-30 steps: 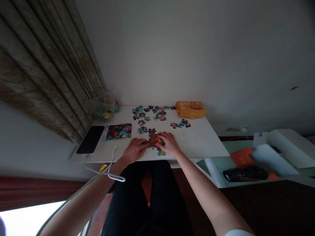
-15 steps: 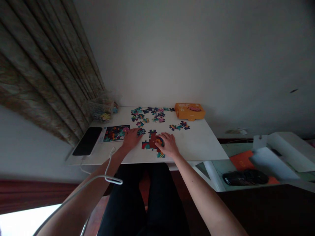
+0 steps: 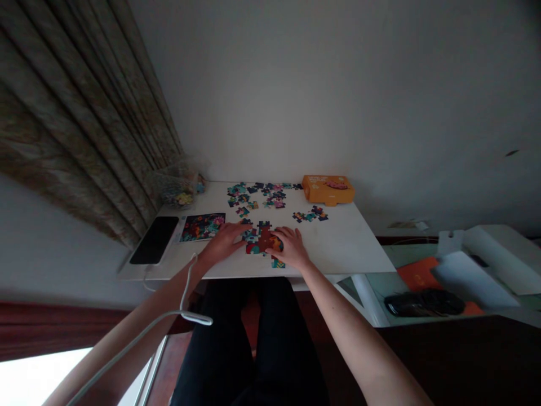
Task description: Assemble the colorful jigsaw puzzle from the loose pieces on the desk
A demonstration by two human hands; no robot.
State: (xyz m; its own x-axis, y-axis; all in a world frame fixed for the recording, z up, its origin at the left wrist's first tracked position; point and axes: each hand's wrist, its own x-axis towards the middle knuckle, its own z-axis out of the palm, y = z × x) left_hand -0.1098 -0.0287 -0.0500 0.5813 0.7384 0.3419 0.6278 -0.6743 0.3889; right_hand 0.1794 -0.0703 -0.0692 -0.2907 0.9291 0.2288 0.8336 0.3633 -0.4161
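Observation:
Near the table's front, joined jigsaw pieces [image 3: 264, 241] form a small, mostly reddish-brown section. My right hand [image 3: 292, 248] curves over its right end, thumb and fingers on either side of an orange-patterned part. From the left, my left hand [image 3: 228, 239] holds a dark blue-green puzzle piece [image 3: 250, 232] by its fingertips against the section's left edge. Whether that piece is locked in I cannot tell. Loose puzzle pieces [image 3: 275, 198] lie in a scattered group farther back, and a smaller cluster [image 3: 311, 215] sits to the right.
A colourful picture sheet [image 3: 202, 226] lies left of my left hand, beside a phone [image 3: 155, 240] with a white cable. An orange box [image 3: 328, 190] stands at the back right of the white table [image 3: 342, 248]. A mesh basket [image 3: 177, 189] is at the back left.
My left hand has moved slightly right with the puzzle piece, bringing it up to the joined section. The right hand stays on the section. The whole view has shifted a little.

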